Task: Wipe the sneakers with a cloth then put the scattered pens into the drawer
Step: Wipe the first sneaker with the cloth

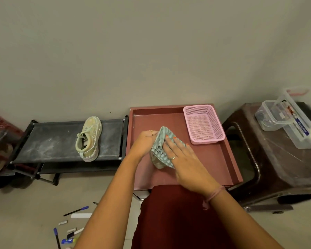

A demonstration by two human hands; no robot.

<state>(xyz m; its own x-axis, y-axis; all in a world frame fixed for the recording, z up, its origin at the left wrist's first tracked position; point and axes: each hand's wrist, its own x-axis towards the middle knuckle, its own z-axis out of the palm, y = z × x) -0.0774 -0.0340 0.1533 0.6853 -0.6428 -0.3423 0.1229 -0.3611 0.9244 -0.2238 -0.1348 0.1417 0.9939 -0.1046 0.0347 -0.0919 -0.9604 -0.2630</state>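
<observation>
The striped cloth [161, 150] is lying folded in the open reddish-brown drawer [221, 159], near its middle, and both hands are working on it: the left hand [145, 141] is gripping the cloth's left edge with curled fingers, while the right hand [182, 157] is lying flat on top with straight fingers, pressing it down. Judging from this, the person is folding or laying the cloth away, so the wiping may be finishing, though that cannot be confirmed. Only one sneaker [89, 139] is showing, sitting on the top tier of the dusty black shoe rack [52, 141] to the left of the drawer, and it is looking faded and stained, so whether it has been wiped is hard to tell. The pens [75, 211] are lying scattered on the floor at the near left, none in the drawer, so that whole part is waiting. An empty pink basket [203, 123] is sitting in the drawer's far right corner. On the brown plastic stool [276, 168] at the right, clear containers [284, 117] are carrying a blue label that seems to read "MULTILOCK", though it is small.
</observation>
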